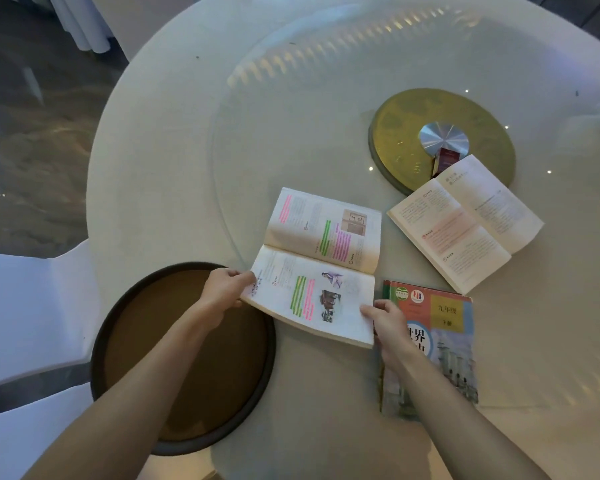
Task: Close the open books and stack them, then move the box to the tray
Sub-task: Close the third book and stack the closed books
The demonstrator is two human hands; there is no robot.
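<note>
Just beside the round tray (pixel 184 441), the highlighted open book (pixel 317 268) looks light and floppy, left hand (pixel 222 289) pinching its near-left corner, right hand (pixel 387 322) clamped on the near-right edge — best folded from those outer edges.

Count on the worktop: three books, one tray, one box, two hands.

I count three books: two lying open, the highlighted one (pixel 321 268) nearest me and the plain-text one (pixel 465 221) further right, plus one closed book (pixel 437 344) with a colourful cover. One round dark tray (pixel 118 327), one small dark red box (pixel 445 160) (partly hidden behind the far open book), and one gold disc (pixel 395 140) with a single silver hub (pixel 442 137). Two hands, left (pixel 224 289) and right (pixel 390 323). One round worktop (pixel 160 174) with one glass turntable (pixel 291 116). White-draped chair (pixel 25 306) at left: at least one.
</note>
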